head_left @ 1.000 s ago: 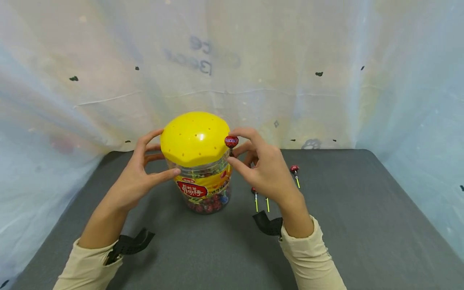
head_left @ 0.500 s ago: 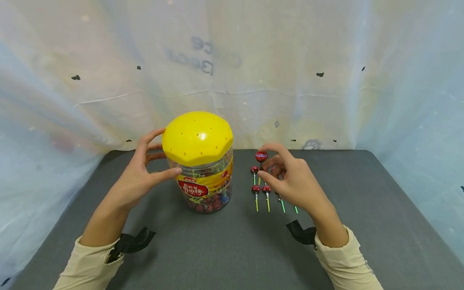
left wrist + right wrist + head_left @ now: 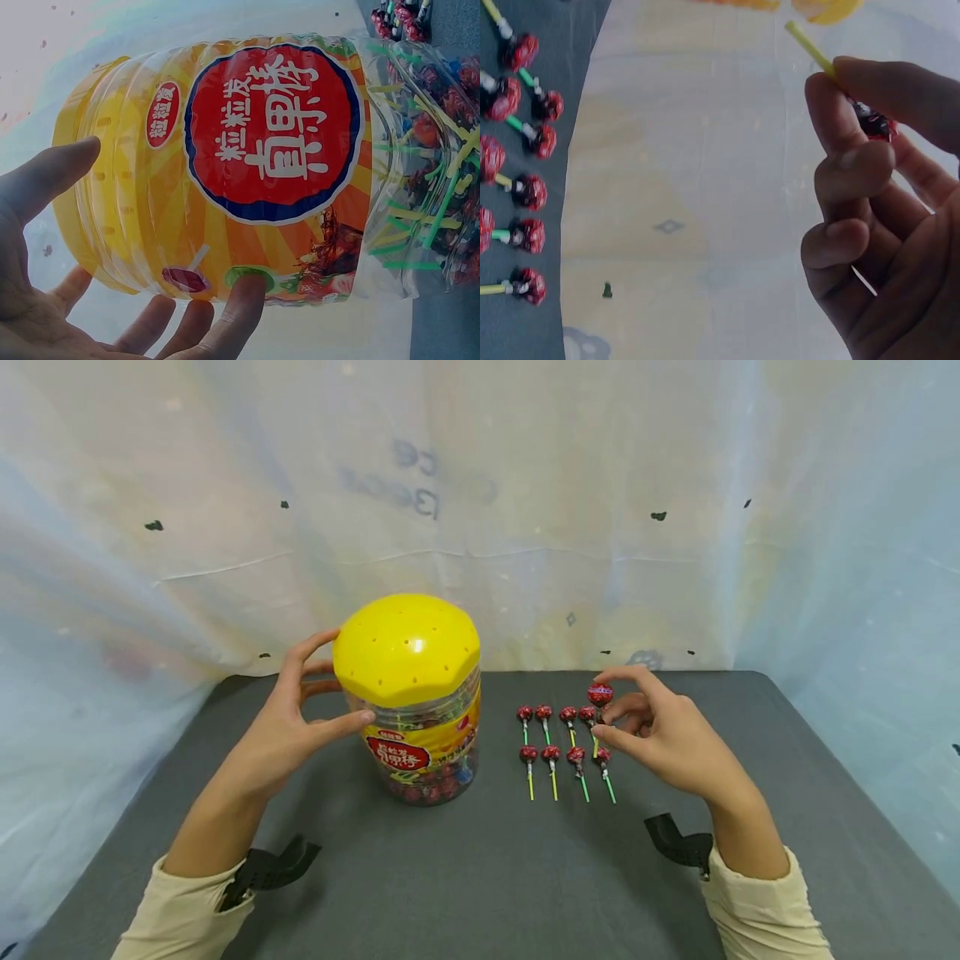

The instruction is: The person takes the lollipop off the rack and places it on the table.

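A clear plastic candy jar (image 3: pixel 420 739) with a yellow lid (image 3: pixel 405 652) stands upright on the dark table. Lollipops with green and yellow sticks fill its lower part. My left hand (image 3: pixel 273 727) holds the jar near its top from the left, thumb in front and fingers round the far side. In the left wrist view one fingertip (image 3: pixel 247 289) presses on the printed label (image 3: pixel 277 135). My right hand (image 3: pixel 663 739) pinches a red-wrapped lollipop (image 3: pixel 600 694) between thumb and index finger, head up, above the right end of the laid-out lollipops. Its yellow stick (image 3: pixel 810 46) shows in the right wrist view.
Right of the jar several red lollipops (image 3: pixel 551 753) lie side by side in two rows, sticks toward me. A pale printed curtain (image 3: pixel 525 527) hangs behind and at both sides of the grey-black table (image 3: pixel 465 877).
My right hand has carried the lollipop from beside the jar's lid rightward to over the lollipop rows, uncovering most of them. The left hand and jar have stayed in place.
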Motion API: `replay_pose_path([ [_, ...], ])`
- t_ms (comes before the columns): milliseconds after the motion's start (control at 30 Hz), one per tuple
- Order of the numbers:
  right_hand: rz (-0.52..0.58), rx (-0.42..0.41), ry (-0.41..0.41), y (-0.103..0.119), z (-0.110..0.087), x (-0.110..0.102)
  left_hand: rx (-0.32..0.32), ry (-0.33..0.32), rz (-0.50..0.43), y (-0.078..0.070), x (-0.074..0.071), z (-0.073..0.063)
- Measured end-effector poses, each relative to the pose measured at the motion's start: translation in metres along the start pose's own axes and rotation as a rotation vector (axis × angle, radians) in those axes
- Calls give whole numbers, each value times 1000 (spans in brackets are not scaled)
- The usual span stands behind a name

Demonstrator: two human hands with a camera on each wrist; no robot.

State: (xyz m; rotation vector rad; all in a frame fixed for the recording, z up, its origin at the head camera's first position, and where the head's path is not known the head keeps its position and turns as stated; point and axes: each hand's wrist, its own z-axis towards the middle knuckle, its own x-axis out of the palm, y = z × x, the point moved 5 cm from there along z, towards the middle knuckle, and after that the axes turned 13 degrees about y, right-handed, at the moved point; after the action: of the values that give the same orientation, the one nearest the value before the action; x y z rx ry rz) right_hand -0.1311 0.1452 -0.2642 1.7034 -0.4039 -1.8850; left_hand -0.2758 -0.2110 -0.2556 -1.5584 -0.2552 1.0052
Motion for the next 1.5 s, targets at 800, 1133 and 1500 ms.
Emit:
replay_pose_path([
  [800, 73, 75, 108, -43, -3, -9, 10, 6, -25, 0, 1, -2],
  [1133, 122, 154, 195, -71, 0, -1, 13, 2, -22, -1, 1, 0],
  [1500, 193, 184, 293, -103, 4, 14, 20, 3, -21, -2, 1, 0],
])
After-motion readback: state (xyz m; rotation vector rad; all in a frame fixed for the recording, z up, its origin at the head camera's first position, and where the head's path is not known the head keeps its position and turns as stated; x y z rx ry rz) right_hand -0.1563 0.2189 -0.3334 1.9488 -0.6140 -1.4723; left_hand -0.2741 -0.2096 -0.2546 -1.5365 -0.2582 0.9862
